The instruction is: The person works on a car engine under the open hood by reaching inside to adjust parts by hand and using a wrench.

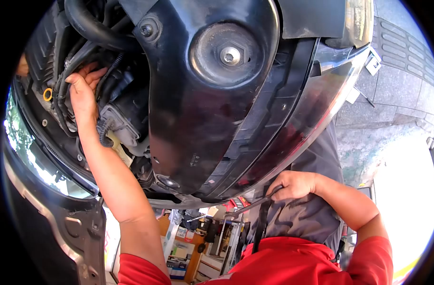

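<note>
My left hand (86, 88) reaches deep into the engine bay of a dark car, among black hoses and cables. Its thumb lies against a black cable bundle (61, 90), with the fingers apart and partly shaded; I see nothing held in them. A yellow ring-shaped dipstick handle (47, 94) is just left of that wrist. Beside my thigh, at the car's front edge, my right hand (295, 184) is closed around a long dark metal wrench (249, 207). The wrench's far end points down and left, and part of its handle is hidden in my fist.
A glossy black panel (193, 123) with a round recessed bolt (230, 56) spans the car's front. The raised hood (55, 232) stands at lower left. Cluttered shelves (198, 251) are behind me. Paving (397, 90) with small objects lies at right. Part of another hand seems visible at far left.
</note>
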